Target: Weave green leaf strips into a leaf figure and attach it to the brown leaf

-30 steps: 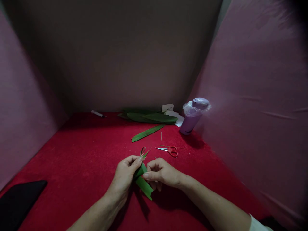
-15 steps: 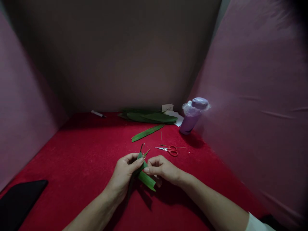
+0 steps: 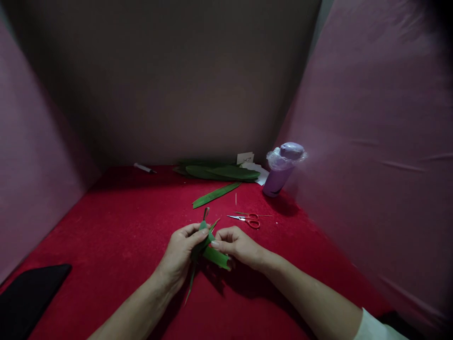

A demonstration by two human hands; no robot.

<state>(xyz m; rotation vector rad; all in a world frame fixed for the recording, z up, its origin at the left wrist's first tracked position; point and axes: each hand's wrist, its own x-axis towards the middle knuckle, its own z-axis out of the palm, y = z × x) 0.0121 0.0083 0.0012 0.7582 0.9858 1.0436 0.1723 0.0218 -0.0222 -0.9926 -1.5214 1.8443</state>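
Observation:
Above the red cloth, my left hand point(image 3: 182, 248) is closed round a folded green leaf point(image 3: 216, 257), its thumb pressing on the fold. My right hand point(image 3: 238, 244) pinches the same leaf from the right, with thumb and forefinger near the fold. A broad cut end of the leaf points down to the right, a thin strip hangs below my left hand, and narrow tips stick up over the fingers. Small red-handled scissors point(image 3: 249, 219) lie just beyond my right hand, their blades pointing left. A toothpick-like stick point(image 3: 236, 199) lies behind them.
A single long leaf point(image 3: 215, 195) lies ahead of my hands, with a pile of leaves point(image 3: 222, 172) behind it. White paper cards point(image 3: 260, 174) and a purple cup point(image 3: 278, 182) with a plastic-wrapped top stand right. A syringe point(image 3: 144, 168) lies back left, a black flat object point(image 3: 35, 295) front left.
The leaf has turned a little in my hands. Its cut end has risen slightly, and a thin strip now shows hanging below my left hand. Both hands keep their grip.

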